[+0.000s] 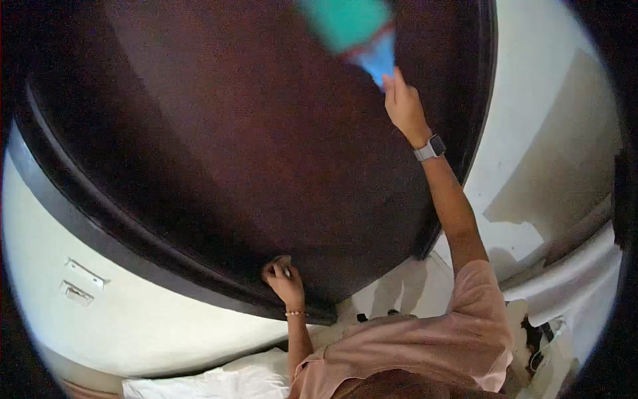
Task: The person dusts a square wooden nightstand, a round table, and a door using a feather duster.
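A dark brown wooden door (266,153) fills most of the view. Raised in front of its upper right part, my right hand (407,110) is closed on the narrow blue end of what looks like a cloth (352,26). The cloth widens away from my fingers into a green part with a dark red band between, and motion blurs it; its far end is cut off by the top edge. Low on the door, my left hand (286,282) is closed at a door knob (284,261), mostly hidden by my fingers.
A dark frame (166,259) borders the door. White wall switches (83,279) are at the left. White cloth (219,379) lies at the bottom left, and pale draped fabric (565,276) is at the right. Light floor (405,289) shows below the door.
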